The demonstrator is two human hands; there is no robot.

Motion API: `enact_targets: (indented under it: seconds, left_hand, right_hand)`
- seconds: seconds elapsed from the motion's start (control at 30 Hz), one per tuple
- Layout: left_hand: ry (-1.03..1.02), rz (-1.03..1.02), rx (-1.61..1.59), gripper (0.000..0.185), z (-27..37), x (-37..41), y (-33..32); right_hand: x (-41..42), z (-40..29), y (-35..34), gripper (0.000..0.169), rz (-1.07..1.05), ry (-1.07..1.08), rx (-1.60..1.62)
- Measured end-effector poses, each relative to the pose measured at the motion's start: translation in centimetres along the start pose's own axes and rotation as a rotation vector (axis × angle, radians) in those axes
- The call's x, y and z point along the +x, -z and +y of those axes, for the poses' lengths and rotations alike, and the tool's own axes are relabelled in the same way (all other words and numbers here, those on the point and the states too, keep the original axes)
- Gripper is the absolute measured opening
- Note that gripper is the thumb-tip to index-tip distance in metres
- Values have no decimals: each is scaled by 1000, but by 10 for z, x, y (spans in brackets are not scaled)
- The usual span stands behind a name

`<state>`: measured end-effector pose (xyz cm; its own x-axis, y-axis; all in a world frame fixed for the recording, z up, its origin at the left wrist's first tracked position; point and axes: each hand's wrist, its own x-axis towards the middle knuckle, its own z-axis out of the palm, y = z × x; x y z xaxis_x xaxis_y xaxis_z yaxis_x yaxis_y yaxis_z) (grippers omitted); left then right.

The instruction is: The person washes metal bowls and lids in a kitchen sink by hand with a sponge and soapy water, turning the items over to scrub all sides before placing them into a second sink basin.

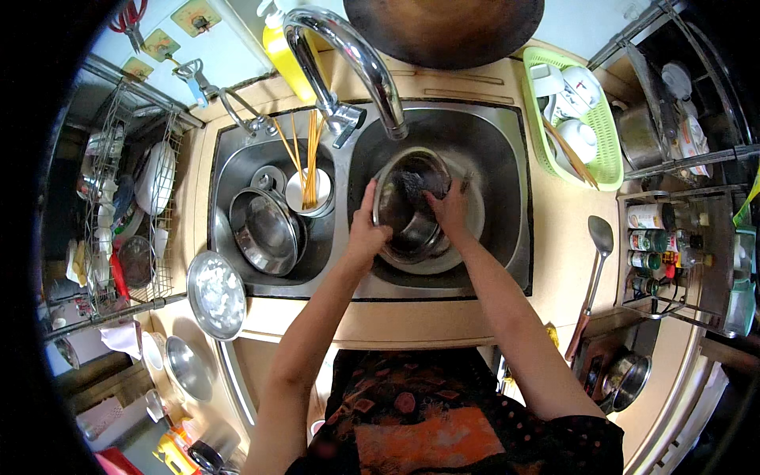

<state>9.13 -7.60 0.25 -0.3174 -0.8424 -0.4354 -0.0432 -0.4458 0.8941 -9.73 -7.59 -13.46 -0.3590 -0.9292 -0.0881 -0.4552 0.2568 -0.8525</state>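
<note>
Over the right-hand sink basin (512, 148) a round stainless-steel bowl (409, 222) is tilted on its side. My left hand (365, 231) grips its left rim. On the right side, my right hand (449, 208) clasps the bowl's wall, some fingers reaching inside. A dark rough patch shows within the bowl; I cannot tell whether it is a scourer or a reflection. Beneath the bowl lies a larger pale round basin (472, 228), partly hidden. The chrome faucet (395, 113) arches above, its spout just beyond the bowl.
The left sink basin holds metal pans (264, 231) and a white cup (297, 193) with chopsticks (310, 166). A metal lid (217, 294) overhangs the counter's front left. At right sit a green dish basket (611, 154) and a spatula (601, 234). A wok (445, 29) stands behind the sink.
</note>
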Motion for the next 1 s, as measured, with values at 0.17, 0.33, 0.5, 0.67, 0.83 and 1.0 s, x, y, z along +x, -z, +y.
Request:
enact_targets:
  seconds: [0.17,0.33,0.5,0.67,0.83,1.0]
  left_hand:
    - [-365,342,-121,92,-60,7,-23]
    - [-231,242,-83,90,-107,24,-3]
    - [95,-98,45,88,-14,-8,11]
    - [-239,203,-129,93,-51,7,-7]
    - [-399,278,-92,94,-77,1,-15]
    - [121,54,-165,72,-51,-14,8]
  right_hand:
    - [-40,-47,-8,44,-33,-578,370]
    - [-73,-23,-33,44,-24,-678,318]
    - [-9,-43,26,44,-42,3,-205]
    - [-32,-24,-8,45,15,-409,178]
    - [-83,-12,-56,50,-61,-761,605]
    - [1,-30,23,52,-211,89,-253]
